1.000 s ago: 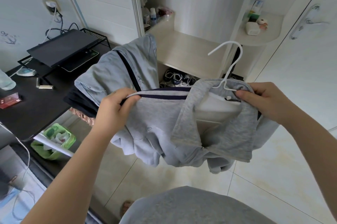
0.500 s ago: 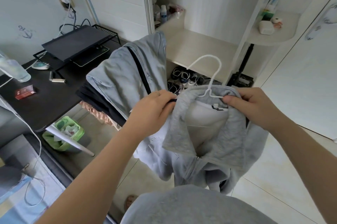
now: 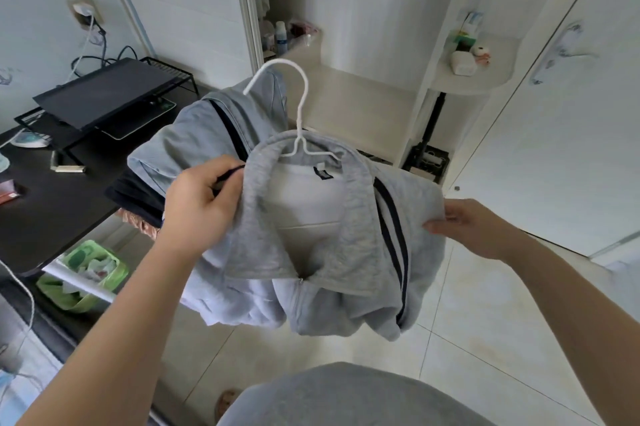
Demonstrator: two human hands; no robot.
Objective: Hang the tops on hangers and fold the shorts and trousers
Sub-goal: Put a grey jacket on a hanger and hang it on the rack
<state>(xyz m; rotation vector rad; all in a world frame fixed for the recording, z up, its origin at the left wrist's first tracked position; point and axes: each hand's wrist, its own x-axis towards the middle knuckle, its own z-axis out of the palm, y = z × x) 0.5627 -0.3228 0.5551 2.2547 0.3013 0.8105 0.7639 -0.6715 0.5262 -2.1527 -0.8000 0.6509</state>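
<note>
While the grey top (image 3: 346,252) hangs on the white hanger (image 3: 300,114) in mid-air, the left hand (image 3: 201,204) grips one shoulder and the right hand (image 3: 474,224) pinches the other. Its neck label (image 3: 322,172) is unreadable; a green basket (image 3: 65,295) under the desk (image 3: 52,217) holds crumpled scraps (image 3: 95,268).

Head-worn view, forward and down, close over hands (image 3: 464,228)
</note>
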